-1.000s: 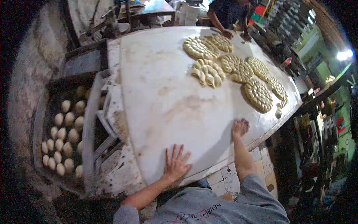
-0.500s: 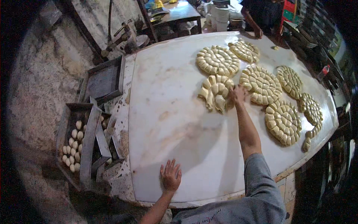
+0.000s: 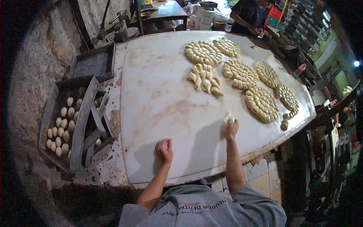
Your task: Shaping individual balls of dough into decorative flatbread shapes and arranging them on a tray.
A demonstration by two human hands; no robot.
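Note:
My right hand (image 3: 231,129) is over the white tabletop, closed on a small pale piece of dough (image 3: 229,117) that pokes out past the fingers. My left hand (image 3: 164,151) hovers at or just over the table's near part, fingers curled together with nothing visible in them. Beyond the right hand lies a loose heap of dough pieces (image 3: 205,78). Coils of plump dough pieces rest around it: one at the back (image 3: 203,52), one in the middle (image 3: 240,74) and one nearer on the right (image 3: 261,104), among several.
At the left, a metal tray (image 3: 84,126) holds several round dough balls, beside more metal trays. Another person's hands (image 3: 258,31) are at the far table edge. A bottle with a red label (image 3: 300,70) stands at the right edge. White buckets (image 3: 207,19) sit beyond the table.
My right hand has drawn back toward me from the dough heap, with a dough piece in it. My left hand's fingers have gone from spread to curled. The view has shifted.

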